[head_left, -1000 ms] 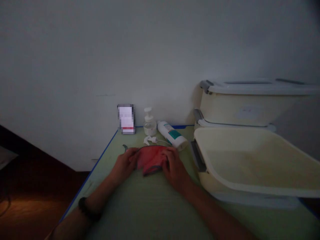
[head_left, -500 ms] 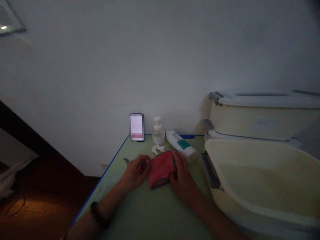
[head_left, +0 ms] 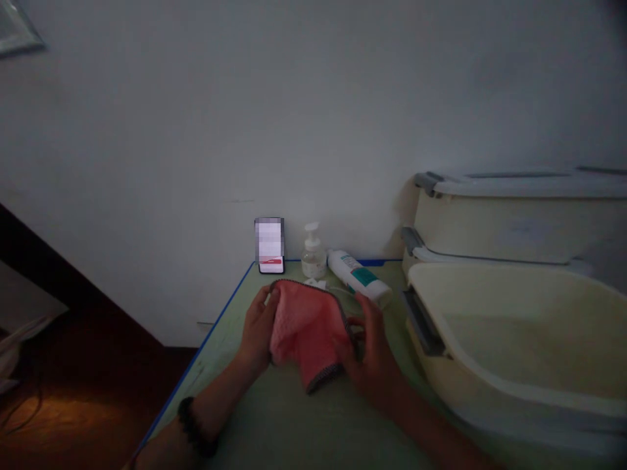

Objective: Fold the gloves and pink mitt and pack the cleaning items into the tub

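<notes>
A pink cleaning cloth (head_left: 308, 326) with a dark stitched edge hangs between my two hands, partly unfolded above the green table. My left hand (head_left: 258, 323) is closed on its upper left side, thumb in front. On the other side, my right hand (head_left: 369, 356) pinches the cloth's right edge near its lower corner, with the index finger raised. Just behind the cloth lies a white spray nozzle (head_left: 316, 284), mostly covered by it. A white bottle with a green label (head_left: 360, 277) lies on its side beyond my right hand.
A clear pump bottle (head_left: 313, 258) stands at the back of the table (head_left: 274, 424). Beside it a phone (head_left: 270, 245) leans against the wall. An open cream plastic bin (head_left: 490, 391) fills the right side, with lidded bins (head_left: 490, 222) stacked behind.
The cloth has been lifted and spread wider, its lower corner now hanging down. My left hand has shifted from beside the folded cloth to gripping its upper left side.
</notes>
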`<state>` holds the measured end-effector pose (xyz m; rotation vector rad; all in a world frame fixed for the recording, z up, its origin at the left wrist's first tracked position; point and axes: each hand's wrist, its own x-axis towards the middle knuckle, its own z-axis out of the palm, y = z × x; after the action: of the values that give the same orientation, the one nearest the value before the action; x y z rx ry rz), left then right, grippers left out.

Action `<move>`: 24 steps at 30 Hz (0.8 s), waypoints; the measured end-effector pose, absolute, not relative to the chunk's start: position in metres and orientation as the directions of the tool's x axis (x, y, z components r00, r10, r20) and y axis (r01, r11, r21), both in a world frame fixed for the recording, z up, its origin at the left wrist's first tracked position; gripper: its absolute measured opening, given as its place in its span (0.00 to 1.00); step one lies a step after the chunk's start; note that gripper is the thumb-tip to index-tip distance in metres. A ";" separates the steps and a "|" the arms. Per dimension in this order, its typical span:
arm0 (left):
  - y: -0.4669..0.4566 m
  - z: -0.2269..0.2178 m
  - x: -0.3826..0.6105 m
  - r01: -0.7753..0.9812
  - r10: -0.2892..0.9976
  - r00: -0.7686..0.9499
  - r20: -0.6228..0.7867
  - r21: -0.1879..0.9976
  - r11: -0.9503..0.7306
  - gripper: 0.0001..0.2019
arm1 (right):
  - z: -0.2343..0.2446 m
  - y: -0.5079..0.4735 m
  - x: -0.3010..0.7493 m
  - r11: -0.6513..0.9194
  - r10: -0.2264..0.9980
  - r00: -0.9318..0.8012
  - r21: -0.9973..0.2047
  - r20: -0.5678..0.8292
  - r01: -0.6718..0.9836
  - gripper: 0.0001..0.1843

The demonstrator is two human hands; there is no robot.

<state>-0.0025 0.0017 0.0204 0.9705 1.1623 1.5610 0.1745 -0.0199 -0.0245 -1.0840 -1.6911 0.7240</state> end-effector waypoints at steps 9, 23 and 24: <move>-0.013 0.024 0.004 -0.309 0.970 -0.236 -0.054 0.951 -0.022 0.13 | -0.012 -0.019 0.177 0.343 0.922 -0.316 -0.849 0.223 0.403 0.14; -0.007 0.041 -0.011 -0.480 0.959 -0.043 -0.280 0.848 0.226 0.07 | -0.008 -0.023 0.189 0.000 0.996 -0.092 -0.999 -0.004 0.038 0.22; -0.006 0.042 -0.013 -0.457 0.966 -0.024 -0.258 0.862 0.219 0.07 | -0.008 -0.026 0.188 -0.061 0.988 -0.142 -0.997 -0.054 -0.047 0.24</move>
<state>-0.0125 -0.0059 0.0420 0.6460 1.0249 1.2713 0.1882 -0.0260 -0.0083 -1.1433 -1.2459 1.3796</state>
